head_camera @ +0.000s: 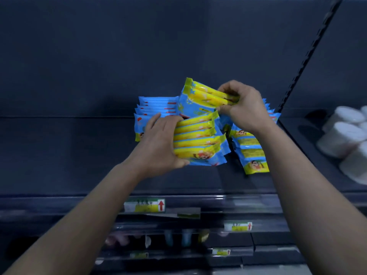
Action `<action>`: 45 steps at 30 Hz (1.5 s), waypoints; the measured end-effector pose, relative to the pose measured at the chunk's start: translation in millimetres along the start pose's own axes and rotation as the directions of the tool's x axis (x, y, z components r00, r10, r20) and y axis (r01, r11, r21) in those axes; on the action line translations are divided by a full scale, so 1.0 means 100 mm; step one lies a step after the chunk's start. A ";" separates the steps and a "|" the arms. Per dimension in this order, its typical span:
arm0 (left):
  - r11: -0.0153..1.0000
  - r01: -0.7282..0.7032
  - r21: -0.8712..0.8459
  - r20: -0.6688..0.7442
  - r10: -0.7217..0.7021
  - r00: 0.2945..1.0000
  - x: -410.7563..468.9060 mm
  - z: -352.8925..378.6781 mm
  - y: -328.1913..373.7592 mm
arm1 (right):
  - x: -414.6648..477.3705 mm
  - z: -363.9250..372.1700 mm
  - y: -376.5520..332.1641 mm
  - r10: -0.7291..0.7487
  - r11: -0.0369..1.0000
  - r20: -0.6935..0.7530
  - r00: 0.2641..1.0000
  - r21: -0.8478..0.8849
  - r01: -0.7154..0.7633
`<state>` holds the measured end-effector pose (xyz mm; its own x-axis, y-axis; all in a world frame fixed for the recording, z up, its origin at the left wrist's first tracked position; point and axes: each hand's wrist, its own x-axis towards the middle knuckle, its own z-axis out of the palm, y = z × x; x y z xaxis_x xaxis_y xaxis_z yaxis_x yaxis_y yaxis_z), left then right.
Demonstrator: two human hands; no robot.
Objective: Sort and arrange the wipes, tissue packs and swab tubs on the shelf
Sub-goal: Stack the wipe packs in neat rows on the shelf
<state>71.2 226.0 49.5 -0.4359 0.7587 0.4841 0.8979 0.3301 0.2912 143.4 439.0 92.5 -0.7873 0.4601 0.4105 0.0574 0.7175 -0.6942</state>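
Note:
Several blue and yellow wipe packs stand and lean on a dark shelf (79, 155). My left hand (158, 143) grips a bundle of several packs (198, 139) from its left side, thumb under the front pack. My right hand (244, 108) pinches a raised pair of packs (208, 94) by their right end, tilted above the bundle. Behind at the left stands a row of blue packs (155, 108). To the right, a leaning row of packs (250, 151) lies partly under my right wrist.
White round tubs (345, 135) are clustered on the shelf section to the right, beyond a slotted upright (303, 62). Price labels (145, 205) run along the shelf's front edge. Lower shelves hold blurred small items. The shelf's left part is bare dark board.

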 end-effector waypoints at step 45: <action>0.704 0.543 -0.457 0.467 -0.330 0.820 -0.20 0.04 -0.34 | -0.70 0.59 0.37 0.192 0.840 0.681 0.706 0.258 -0.477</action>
<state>49.7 201.6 26.2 -0.6258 0.7755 -0.0840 0.3675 0.3881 0.8452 164.2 402.6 3.0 -0.9634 0.1064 -0.2461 0.2654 0.2478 -0.9318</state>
